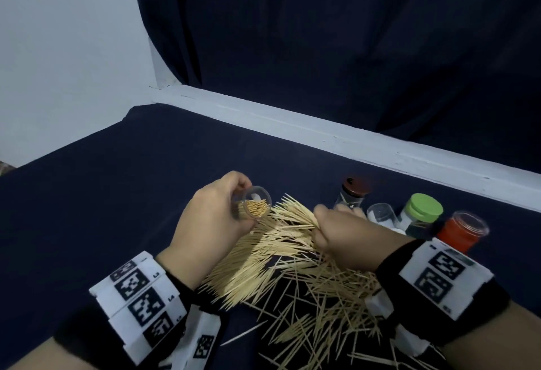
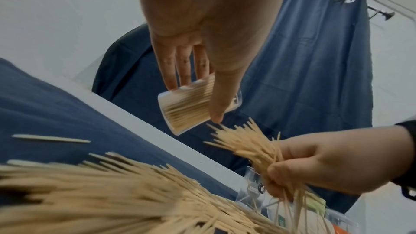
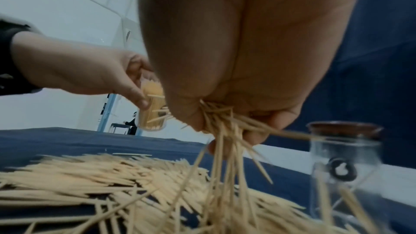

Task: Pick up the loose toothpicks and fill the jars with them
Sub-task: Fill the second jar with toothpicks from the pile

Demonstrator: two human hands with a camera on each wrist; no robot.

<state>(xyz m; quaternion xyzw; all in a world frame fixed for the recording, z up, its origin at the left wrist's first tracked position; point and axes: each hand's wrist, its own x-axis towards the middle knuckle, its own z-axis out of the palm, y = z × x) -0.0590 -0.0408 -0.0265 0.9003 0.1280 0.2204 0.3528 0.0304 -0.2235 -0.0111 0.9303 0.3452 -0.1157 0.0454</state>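
Nearest on the desk [image 1: 87, 194] lies the heap of loose toothpicks [image 1: 292, 276], spilling left and right under both wrists. Just beyond it the right hand [image 1: 345, 232] is clenched round a bundle of toothpicks [image 1: 295, 217], whose long axis runs leftward, tips aimed at the clear jar [image 1: 256, 203] close to their left. The left hand [image 1: 216, 217] grips that jar tilted, its mouth turned toward the bundle, already partly filled. The likely next move is to slide the tips into the mouth. Farther right stand more jars [image 1: 421, 214].
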